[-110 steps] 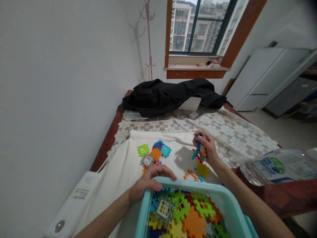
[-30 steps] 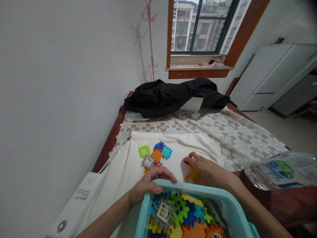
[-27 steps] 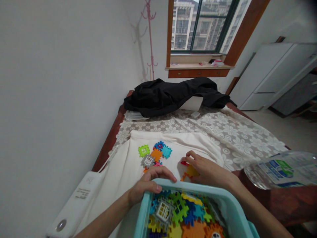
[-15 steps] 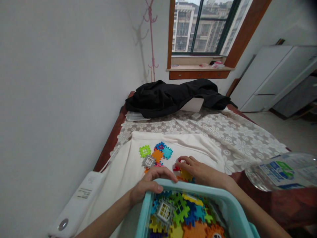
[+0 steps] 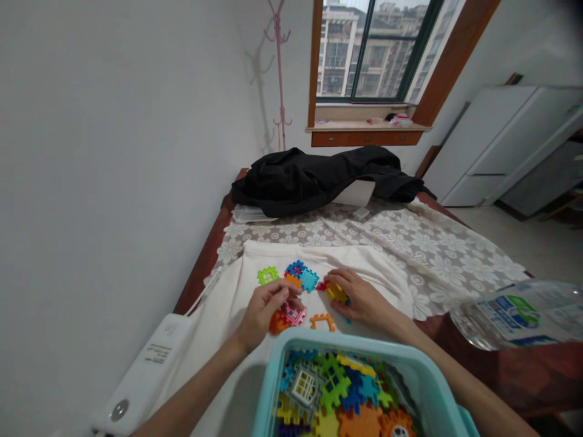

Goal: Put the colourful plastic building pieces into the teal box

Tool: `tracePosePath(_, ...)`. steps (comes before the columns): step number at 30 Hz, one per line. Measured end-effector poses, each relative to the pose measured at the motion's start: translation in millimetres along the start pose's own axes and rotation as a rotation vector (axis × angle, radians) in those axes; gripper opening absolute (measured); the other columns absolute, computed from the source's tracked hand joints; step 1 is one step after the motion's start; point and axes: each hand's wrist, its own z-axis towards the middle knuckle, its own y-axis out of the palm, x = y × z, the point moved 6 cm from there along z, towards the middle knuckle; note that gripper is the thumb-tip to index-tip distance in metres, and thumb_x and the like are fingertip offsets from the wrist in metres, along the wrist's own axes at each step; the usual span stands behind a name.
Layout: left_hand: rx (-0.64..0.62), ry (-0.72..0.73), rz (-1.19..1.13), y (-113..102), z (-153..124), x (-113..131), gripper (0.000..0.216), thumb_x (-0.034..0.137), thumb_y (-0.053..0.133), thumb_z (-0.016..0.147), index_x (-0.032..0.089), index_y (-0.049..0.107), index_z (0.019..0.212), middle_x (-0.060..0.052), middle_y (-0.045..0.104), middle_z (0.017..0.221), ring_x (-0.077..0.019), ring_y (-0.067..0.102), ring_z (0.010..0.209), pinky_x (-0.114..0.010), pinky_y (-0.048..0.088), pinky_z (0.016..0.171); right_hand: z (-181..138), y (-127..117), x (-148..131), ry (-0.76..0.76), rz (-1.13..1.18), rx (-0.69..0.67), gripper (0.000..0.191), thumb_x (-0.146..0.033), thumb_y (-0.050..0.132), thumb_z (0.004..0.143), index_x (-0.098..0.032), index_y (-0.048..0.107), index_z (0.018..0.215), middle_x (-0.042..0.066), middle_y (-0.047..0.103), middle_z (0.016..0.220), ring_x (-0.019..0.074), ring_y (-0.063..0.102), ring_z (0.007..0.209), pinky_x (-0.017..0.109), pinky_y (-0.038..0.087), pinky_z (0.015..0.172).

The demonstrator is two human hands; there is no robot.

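Observation:
My left hand (image 5: 264, 309) is over the loose plastic pieces, its thumb and fingers curled together. Whatever it may grip is hidden behind the fingers. A pink interlocking piece (image 5: 295, 315) and an orange piece (image 5: 277, 323) lie just below its fingertips. My right hand (image 5: 357, 297) curls around a yellow interlocking block (image 5: 336, 292), with a red piece (image 5: 322, 285) beside it. Beyond my left hand lie a lime green window piece (image 5: 268, 275), a teal piece (image 5: 309, 280) and a blue piece (image 5: 295, 268). An orange frame piece (image 5: 322, 321) rests between my hands.
A light blue bin (image 5: 346, 341) full of colourful interlocking pieces stands closest to me. White cloth (image 5: 355, 258) lies under the loose pieces. A clear bottle (image 5: 514, 315) is at right, a white device (image 5: 143, 367) at left, and black fabric (image 5: 319, 176) at the far end.
My left hand has left the bin's rim and moved forward onto the loose pieces. My right hand has shifted slightly, showing more of the yellow block. The orange frame piece now shows.

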Motion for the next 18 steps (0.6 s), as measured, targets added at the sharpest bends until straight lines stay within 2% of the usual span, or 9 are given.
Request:
tracePosePath(2, 0.155, 0.109, 0.372, -17.1, 4.7, 8.0, 0.033, 0.047, 0.063, 0.100, 0.018, 0.074, 0.108, -0.012, 0.080, 0.104, -0.0267, 0.073, 0.096, -0.041, 0.057, 0.091, -0.9, 0.6, 1.6, -0.016, 0.012, -0.008, 0.059, -0.025, 0.069, 0.092, -0.023, 0.056, 0.150, 0.015, 0.059, 0.150, 0.0325, 0.057, 0.134, 0.050, 0.050, 0.114)
tracePosePath(4, 0.187, 0.190, 0.741, -23.9, 7.9, 11.6, 0.042, 0.049, 0.071, 0.094, 0.020, 0.073, 0.124, -0.016, 0.070, 0.139, -0.0348, 0.062, 0.132, -0.053, 0.047, 0.115, -3.2, 2.5, 1.6, -0.026, 0.012, -0.054, 0.072, -0.040, 0.076, 0.091, -0.023, 0.051, 0.156, 0.015, 0.054, 0.158, 0.0348, 0.052, 0.140, 0.053, 0.046, 0.119)
tracePosePath(6, 0.104, 0.173, 0.986, -25.2, 10.6, 3.7, 0.073, 0.057, 0.076, 0.087, 0.022, 0.060, 0.149, -0.017, 0.044, 0.169, -0.0408, 0.032, 0.159, -0.062, 0.028, 0.129, -6.0, 6.9, 0.3, -0.027, -0.003, -0.113, 0.092, -0.059, 0.081, 0.085, -0.022, 0.045, 0.161, 0.015, 0.047, 0.165, 0.0386, 0.047, 0.145, 0.057, 0.042, 0.122)
tracePosePath(7, 0.037, 0.135, 1.060, -25.2, 11.1, -3.3, 0.089, 0.063, 0.078, 0.085, 0.022, 0.050, 0.159, -0.017, 0.030, 0.176, -0.0422, 0.019, 0.164, -0.065, 0.020, 0.131, -7.2, 9.3, -0.4, -0.019, -0.014, -0.131, 0.099, -0.066, 0.081, 0.082, -0.022, 0.044, 0.163, 0.016, 0.043, 0.168, 0.0404, 0.044, 0.146, 0.058, 0.040, 0.123)
tracePosePath(9, -0.100, 0.071, 1.148, -24.2, 10.0, -17.1, 0.110, 0.071, 0.077, 0.081, 0.021, 0.032, 0.169, -0.018, 0.014, 0.180, -0.0426, 0.006, 0.167, -0.067, 0.013, 0.132, -8.3, 14.1, -2.7, -0.006, -0.038, -0.144, 0.104, -0.070, 0.082, 0.079, -0.023, 0.044, 0.163, 0.015, 0.039, 0.171, 0.0429, 0.039, 0.149, 0.061, 0.036, 0.125)
tracePosePath(11, -0.185, 0.054, 1.188, -22.6, 8.1, -25.8, 0.119, 0.076, 0.076, 0.079, 0.022, 0.023, 0.171, -0.019, 0.009, 0.180, -0.0413, 0.004, 0.167, -0.066, 0.010, 0.133, -7.3, 18.2, -6.1, -0.008, -0.049, -0.142, 0.097, -0.066, 0.083, 0.080, -0.027, 0.047, 0.161, 0.013, 0.040, 0.170, 0.0429, 0.039, 0.150, 0.062, 0.035, 0.125)
tracePosePath(13, -0.201, 0.063, 1.206, -21.5, 7.6, -29.5, 0.120, 0.078, 0.075, 0.078, 0.023, 0.022, 0.172, -0.019, 0.010, 0.180, -0.0400, 0.006, 0.167, -0.064, 0.010, 0.133, -4.6, 20.1, -9.4, -0.025, -0.045, -0.129, 0.081, -0.061, 0.078, 0.088, -0.028, 0.052, 0.157, 0.012, 0.046, 0.167, 0.0408, 0.042, 0.148, 0.061, 0.037, 0.123)
tracePosePath(16, -0.162, 0.089, 1.214, -19.4, 9.4, -30.0, 0.107, 0.075, 0.071, 0.085, 0.023, 0.028, 0.169, -0.019, 0.019, 0.179, -0.0387, 0.015, 0.166, -0.063, 0.015, 0.133, 0.0, 17.6, -10.1, -0.036, -0.032, -0.059, 0.054, -0.049, 0.061, 0.104, -0.026, 0.057, 0.152, 0.013, 0.054, 0.160, 0.0359, 0.049, 0.143, 0.057, 0.042, 0.121)
tracePosePath(18, -0.106, 0.127, 1.205, -18.3, 11.1, -26.9, 0.094, 0.067, 0.068, 0.093, 0.023, 0.033, 0.168, -0.018, 0.026, 0.177, -0.0371, 0.025, 0.164, -0.061, 0.021, 0.132, 1.3, 16.2, -8.6, -0.036, -0.031, -0.023, 0.050, -0.048, 0.056, 0.107, -0.025, 0.057, 0.151, 0.014, 0.056, 0.158, 0.0346, 0.051, 0.141, 0.056, 0.043, 0.120)
